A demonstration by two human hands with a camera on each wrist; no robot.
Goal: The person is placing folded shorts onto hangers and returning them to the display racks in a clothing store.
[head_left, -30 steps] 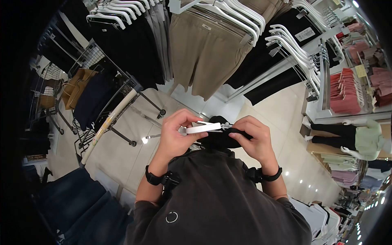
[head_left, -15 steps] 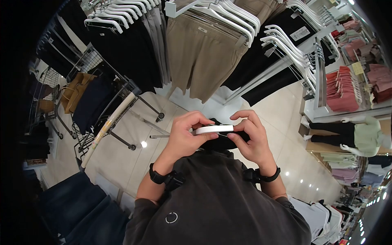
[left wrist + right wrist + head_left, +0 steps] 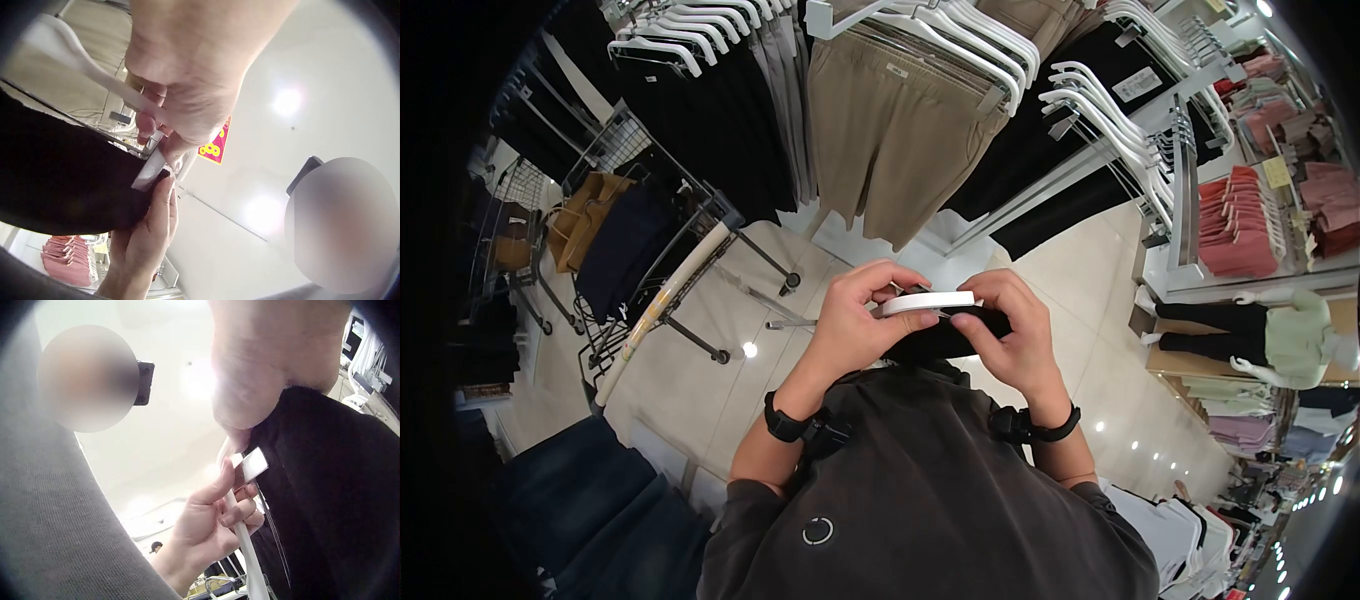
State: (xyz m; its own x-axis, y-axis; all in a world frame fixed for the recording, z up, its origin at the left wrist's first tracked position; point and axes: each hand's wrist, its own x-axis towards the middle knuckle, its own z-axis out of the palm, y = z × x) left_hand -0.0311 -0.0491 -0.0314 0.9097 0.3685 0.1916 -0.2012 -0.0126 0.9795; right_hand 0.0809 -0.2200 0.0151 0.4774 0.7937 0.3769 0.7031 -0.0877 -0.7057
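Observation:
My left hand (image 3: 858, 318) curls round a white hanger (image 3: 928, 301), which also crosses the right wrist view as a white bar (image 3: 249, 556). Beside those fingers a metal clip (image 3: 254, 464) lies against the edge of a black garment (image 3: 337, 487). My right hand (image 3: 1022, 335) pinches the top edge of this garment, close to the hanger's end. In the left wrist view the garment (image 3: 69, 169) hangs to the left of both hands, with the clip (image 3: 150, 170) at its edge. Part of the right fingertips is hidden behind the cloth.
Beige trousers (image 3: 890, 130) hang on a rack ahead, with white hangers (image 3: 1100, 110) to their right. A cart (image 3: 662, 300) holding a brown bag (image 3: 590, 215) stands at the left. Dark jeans (image 3: 590, 490) lie at lower left; a mannequin (image 3: 1295, 335) is at the right.
The hanger's white end has moved right, toward my right hand. My right index finger, raised half a second ago, is down at the hanger's end and cloth.

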